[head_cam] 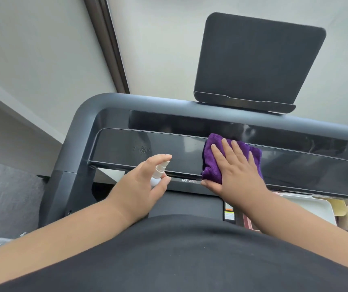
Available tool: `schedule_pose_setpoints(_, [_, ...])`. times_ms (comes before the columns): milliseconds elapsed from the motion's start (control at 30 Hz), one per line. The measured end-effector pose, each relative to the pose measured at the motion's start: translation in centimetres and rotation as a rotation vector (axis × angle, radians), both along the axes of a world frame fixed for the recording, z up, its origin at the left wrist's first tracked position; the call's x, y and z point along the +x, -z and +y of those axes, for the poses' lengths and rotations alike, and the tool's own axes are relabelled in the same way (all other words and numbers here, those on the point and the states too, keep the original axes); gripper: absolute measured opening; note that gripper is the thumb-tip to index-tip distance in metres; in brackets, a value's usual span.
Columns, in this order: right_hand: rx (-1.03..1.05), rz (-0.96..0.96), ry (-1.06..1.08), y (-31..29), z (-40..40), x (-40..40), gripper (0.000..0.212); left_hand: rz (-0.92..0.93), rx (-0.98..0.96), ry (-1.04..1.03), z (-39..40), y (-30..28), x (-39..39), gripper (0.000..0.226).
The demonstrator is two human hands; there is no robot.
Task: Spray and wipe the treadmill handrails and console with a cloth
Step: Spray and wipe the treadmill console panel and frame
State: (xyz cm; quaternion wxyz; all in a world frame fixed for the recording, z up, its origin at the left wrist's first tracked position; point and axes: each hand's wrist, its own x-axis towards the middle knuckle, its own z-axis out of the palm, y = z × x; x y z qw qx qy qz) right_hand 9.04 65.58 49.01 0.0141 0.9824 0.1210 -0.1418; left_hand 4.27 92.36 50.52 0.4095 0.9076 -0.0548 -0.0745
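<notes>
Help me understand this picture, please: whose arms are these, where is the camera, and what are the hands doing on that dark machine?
There is one picture, taken by a wide-angle camera worn on a person's head, looking forward and down, so the arms are the wearer's own. The dark machine is a treadmill; its glossy console panel runs across the middle, with a grey handrail frame curving around it and a dark tablet stand above. The left hand holds a small white spray bottle, nozzle towards the panel, where a few droplets show. The right hand lies flat on a folded purple cloth, pressing it against the panel.
</notes>
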Motion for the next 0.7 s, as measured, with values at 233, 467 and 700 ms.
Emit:
schedule_pose_setpoints(233, [-0.012,0.013,-0.149,0.2,8.9,2.7,0.106,-0.029,-0.014,-0.015,4.5,0.2,-0.1,0.054])
schedule_pose_setpoints(467, [-0.002,0.047,-0.241,0.1,13.0,3.3,0.103,-0.029,-0.032,-0.019,5.5,0.6,-0.1,0.048])
schedule_pose_setpoints(700, [-0.016,0.019,-0.205,0.5,11.1,0.8,0.102,-0.067,-0.082,-0.047,7.0,0.5,-0.8,0.049])
